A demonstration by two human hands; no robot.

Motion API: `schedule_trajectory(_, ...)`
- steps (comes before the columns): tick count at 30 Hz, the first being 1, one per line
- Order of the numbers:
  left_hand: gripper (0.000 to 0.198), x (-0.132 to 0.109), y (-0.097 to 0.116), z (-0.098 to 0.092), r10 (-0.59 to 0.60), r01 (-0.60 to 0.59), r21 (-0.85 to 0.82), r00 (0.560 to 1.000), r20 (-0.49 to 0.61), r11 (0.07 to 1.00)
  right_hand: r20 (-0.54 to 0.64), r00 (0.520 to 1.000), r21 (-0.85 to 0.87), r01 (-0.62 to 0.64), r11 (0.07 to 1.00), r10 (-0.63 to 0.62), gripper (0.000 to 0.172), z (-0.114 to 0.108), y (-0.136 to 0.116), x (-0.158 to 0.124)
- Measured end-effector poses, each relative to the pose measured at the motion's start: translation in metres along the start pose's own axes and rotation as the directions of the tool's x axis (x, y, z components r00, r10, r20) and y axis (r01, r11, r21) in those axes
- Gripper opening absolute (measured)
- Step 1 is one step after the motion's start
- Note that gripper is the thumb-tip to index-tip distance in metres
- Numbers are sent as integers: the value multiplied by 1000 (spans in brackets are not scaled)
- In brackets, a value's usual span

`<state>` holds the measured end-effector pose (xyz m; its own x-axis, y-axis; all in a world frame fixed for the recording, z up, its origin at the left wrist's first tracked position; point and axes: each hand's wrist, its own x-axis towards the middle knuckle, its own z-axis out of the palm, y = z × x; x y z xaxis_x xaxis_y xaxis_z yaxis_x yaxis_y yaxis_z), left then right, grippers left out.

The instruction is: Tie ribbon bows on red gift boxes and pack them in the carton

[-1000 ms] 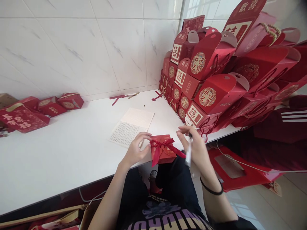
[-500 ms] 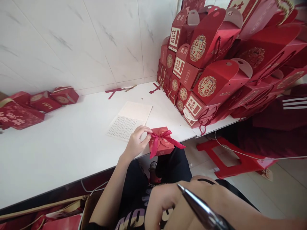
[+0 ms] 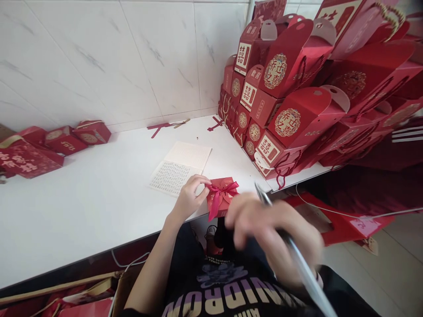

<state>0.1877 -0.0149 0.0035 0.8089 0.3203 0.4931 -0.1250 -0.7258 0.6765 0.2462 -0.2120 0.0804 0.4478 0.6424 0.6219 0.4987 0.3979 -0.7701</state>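
A small red gift box (image 3: 217, 210) sits at the front edge of the white table, a crimson ribbon (image 3: 216, 200) tied in a bow on its top. My left hand (image 3: 191, 193) pinches the bow's left loop between thumb and fingers at the box's left corner. Over the box's right side, my right hand (image 3: 274, 233) is closed around a slim, pointed silver metal tool (image 3: 312, 281). Motion blurs this hand, so the tool's exact kind is unclear. The right ribbon tail is hidden behind the right hand.
A notebook (image 3: 180, 169) lies open behind the box. Stacked red gift boxes (image 3: 287, 121) rise at the right, more red boxes (image 3: 64, 140) at the left. Ribbon pieces (image 3: 160, 127) lie by the wall. Below are a red stool (image 3: 333, 231) and a carton (image 3: 122, 286).
My right hand has moved forward and up with the metal tool, from close to the camera to the box's right side. My left hand keeps its pinch on the ribbon.
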Motion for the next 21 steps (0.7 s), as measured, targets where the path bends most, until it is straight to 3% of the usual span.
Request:
schedule_trajectory(3,9,0,-1,0,4,-4,-2,1000,-7,1000,2,1000,-326,-18,945,20,10,-7,47,14)
schedule_trajectory(8,3,-1,1,-2,16,-17,-25,1000,-14,1000,88,988,-393,-82,916,127,10,-4,104,2)
schedule_trajectory(13,11,-3,0,-9,111,-105,-87,991,70,991,52,982,-296,-159,942,182,11,-3,114,-7)
schedule_trajectory(21,7,-1,-3,-3,80,-80,9,996,-39,997,26,975,-237,-208,949,220,10,-1,115,-7)
